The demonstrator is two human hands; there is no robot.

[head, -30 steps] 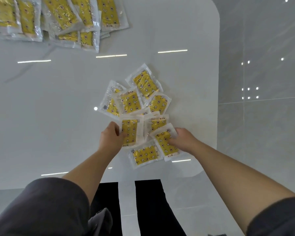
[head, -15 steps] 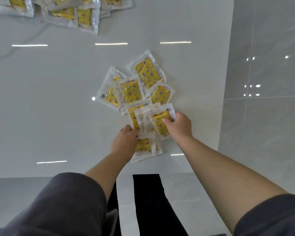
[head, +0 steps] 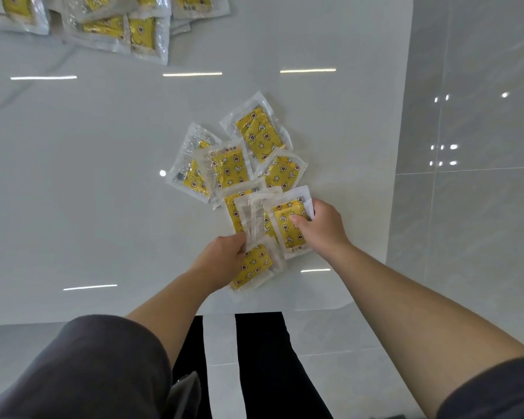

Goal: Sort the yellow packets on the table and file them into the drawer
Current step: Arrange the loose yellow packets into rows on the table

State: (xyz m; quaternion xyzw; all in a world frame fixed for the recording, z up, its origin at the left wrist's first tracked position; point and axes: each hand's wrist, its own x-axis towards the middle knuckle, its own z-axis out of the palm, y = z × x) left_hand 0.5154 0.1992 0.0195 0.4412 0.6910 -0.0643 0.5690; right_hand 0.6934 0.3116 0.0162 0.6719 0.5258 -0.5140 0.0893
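Yellow packets [head: 286, 234] near the table [head: 103, 182] edge are pinched by the left hand [head: 221, 259] and right hand [head: 325, 225], seemingly for stacking.

Bare table [head: 73, 176] lies open toward nine o'clock of the near packets [head: 239, 167]; another pile [head: 118, 28] blocks eleven o'clock.
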